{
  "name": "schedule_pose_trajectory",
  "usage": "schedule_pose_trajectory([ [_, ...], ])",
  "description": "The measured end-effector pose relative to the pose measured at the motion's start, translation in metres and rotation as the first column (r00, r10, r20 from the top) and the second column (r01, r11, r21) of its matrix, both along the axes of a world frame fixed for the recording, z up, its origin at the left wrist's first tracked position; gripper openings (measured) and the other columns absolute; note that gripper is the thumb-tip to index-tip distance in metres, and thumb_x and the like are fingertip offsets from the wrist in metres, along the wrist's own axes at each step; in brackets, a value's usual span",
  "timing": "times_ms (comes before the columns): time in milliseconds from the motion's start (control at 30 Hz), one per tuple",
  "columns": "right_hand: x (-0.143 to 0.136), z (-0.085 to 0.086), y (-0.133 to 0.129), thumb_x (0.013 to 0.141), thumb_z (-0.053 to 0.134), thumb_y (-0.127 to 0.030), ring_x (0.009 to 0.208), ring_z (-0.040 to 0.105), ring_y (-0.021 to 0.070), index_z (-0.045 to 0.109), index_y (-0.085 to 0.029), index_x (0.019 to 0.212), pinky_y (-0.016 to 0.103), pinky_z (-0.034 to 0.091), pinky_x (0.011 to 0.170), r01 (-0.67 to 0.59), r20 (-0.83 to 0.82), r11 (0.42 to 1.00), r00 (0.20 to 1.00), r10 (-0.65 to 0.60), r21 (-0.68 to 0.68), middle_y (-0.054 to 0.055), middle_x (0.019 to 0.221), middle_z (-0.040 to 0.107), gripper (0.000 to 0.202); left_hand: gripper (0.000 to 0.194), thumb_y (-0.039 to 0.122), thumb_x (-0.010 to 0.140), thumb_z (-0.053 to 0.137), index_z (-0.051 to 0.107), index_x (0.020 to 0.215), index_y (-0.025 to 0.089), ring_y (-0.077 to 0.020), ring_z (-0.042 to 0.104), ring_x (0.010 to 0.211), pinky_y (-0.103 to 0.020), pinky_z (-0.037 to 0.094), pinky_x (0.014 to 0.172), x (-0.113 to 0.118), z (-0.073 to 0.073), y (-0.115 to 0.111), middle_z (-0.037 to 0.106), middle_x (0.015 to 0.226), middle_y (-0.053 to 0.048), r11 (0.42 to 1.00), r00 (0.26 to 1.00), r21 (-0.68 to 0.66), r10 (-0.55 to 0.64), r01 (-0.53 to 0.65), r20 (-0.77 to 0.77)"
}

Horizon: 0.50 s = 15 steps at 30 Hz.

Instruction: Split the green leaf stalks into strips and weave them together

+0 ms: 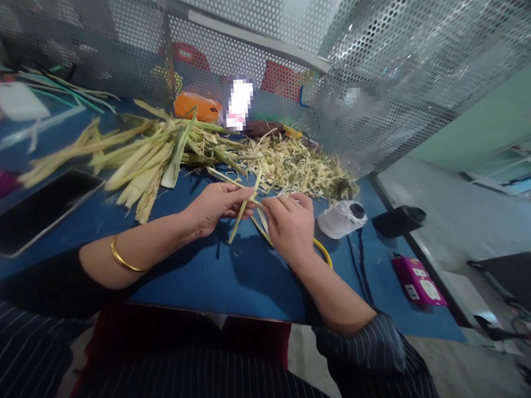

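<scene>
Pale green-yellow plant strips (237, 222), perhaps dried leaf or husk, cross each other between my two hands above the blue table. My left hand (218, 207) pinches them near the crossing, thumb on top. Closed around the other end of the strips is my right hand (290, 220), its knuckles facing up. Just beyond the hands lie a bundle of long dry leaves (153, 152) and a heap of shredded plant strips (290, 164). A white thread spool (342, 219) stands to the right of my right hand.
The blue table (193, 274) carries a dark tablet-like slab (39, 209) at left, an orange packet (198, 108) and a bright phone screen (239, 104) at the back, a black roll (400, 220) and a magenta packet (419, 280) at right. A perforated metal screen (245, 40) stands behind.
</scene>
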State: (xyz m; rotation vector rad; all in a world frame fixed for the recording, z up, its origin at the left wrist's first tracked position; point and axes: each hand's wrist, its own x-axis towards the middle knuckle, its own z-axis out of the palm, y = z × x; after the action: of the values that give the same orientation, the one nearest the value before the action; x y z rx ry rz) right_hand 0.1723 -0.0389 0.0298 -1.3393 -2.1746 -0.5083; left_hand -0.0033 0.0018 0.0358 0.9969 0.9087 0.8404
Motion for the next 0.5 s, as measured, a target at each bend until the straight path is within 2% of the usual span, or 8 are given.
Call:
schedule_pose_trajectory([
  [100,-0.002,-0.001,-0.001,0.096,0.044,-0.025,0.066,0.052,0.0146,0.060,-0.019,0.075,0.033,0.034,0.085,-0.033,0.024,0.999,0.999,0.033,-0.013,0.002,0.067,0.061,0.027,0.026,0.030,0.066,0.082,0.068,0.078,0.012,-0.0084,0.059,0.055,-0.023,0.050,0.059,0.003,-0.005,-0.001,0.066,0.068,-0.002,0.998,0.999,0.069,0.009,-0.006,-0.043],
  [200,-0.004,0.000,-0.004,0.094,0.045,-0.024,0.062,0.048,0.0136,0.058,-0.018,0.071,0.032,0.034,0.079,-0.101,-0.017,0.994,0.995,0.100,-0.039,0.001,0.063,0.057,0.027,0.019,0.025,0.069,0.079,0.067,0.076,0.012,-0.0069,0.056,0.051,-0.023,0.049,0.056,0.004,-0.006,0.001,0.064,0.065,-0.001,0.995,0.998,0.079,0.062,-0.059,-0.030],
  [267,-0.003,0.002,-0.006,0.094,0.046,-0.024,0.063,0.048,0.0133,0.058,-0.018,0.070,0.033,0.033,0.079,-0.141,-0.094,0.987,0.986,0.134,-0.077,0.001,0.063,0.057,0.027,0.015,0.022,0.072,0.076,0.067,0.075,0.012,-0.0066,0.055,0.050,-0.023,0.048,0.055,0.003,-0.004,0.003,0.063,0.065,-0.001,0.994,0.996,0.066,0.084,-0.082,-0.026],
  [333,-0.001,0.005,-0.005,0.093,0.047,-0.026,0.064,0.050,0.0133,0.058,-0.018,0.068,0.033,0.034,0.080,-0.189,-0.244,0.965,0.959,0.142,-0.183,0.000,0.063,0.057,0.028,0.013,0.021,0.073,0.074,0.066,0.074,0.012,-0.0065,0.054,0.049,-0.022,0.047,0.053,0.001,-0.002,0.004,0.062,0.063,-0.001,0.997,0.997,0.036,0.069,-0.068,-0.033],
  [400,0.002,0.008,-0.002,0.093,0.048,-0.032,0.064,0.051,0.0134,0.060,-0.019,0.067,0.032,0.037,0.078,-0.275,-0.485,0.891,0.872,0.073,-0.362,0.000,0.062,0.056,0.032,0.012,0.020,0.074,0.074,0.065,0.076,0.012,-0.0065,0.053,0.047,-0.022,0.046,0.051,-0.001,-0.001,0.005,0.060,0.062,-0.001,1.000,0.999,0.011,0.029,-0.029,-0.030],
  [467,0.006,0.008,0.003,0.092,0.048,-0.042,0.064,0.052,0.0136,0.064,-0.019,0.069,0.030,0.040,0.073,-0.413,-0.717,0.760,0.690,-0.100,-0.503,0.000,0.061,0.056,0.037,0.014,0.020,0.074,0.073,0.067,0.084,0.013,-0.0067,0.052,0.047,-0.022,0.045,0.050,-0.003,-0.001,0.004,0.059,0.062,0.001,1.000,1.000,0.004,-0.023,0.023,-0.007],
  [500,0.007,0.008,0.006,0.091,0.049,-0.047,0.064,0.052,0.0134,0.065,-0.019,0.071,0.029,0.041,0.070,-0.487,-0.792,0.698,0.579,-0.191,-0.525,0.000,0.063,0.056,0.038,0.017,0.020,0.074,0.072,0.067,0.088,0.014,-0.0066,0.051,0.046,-0.022,0.045,0.049,-0.004,-0.001,0.003,0.058,0.061,0.002,0.998,0.998,0.004,-0.056,0.056,0.001],
])
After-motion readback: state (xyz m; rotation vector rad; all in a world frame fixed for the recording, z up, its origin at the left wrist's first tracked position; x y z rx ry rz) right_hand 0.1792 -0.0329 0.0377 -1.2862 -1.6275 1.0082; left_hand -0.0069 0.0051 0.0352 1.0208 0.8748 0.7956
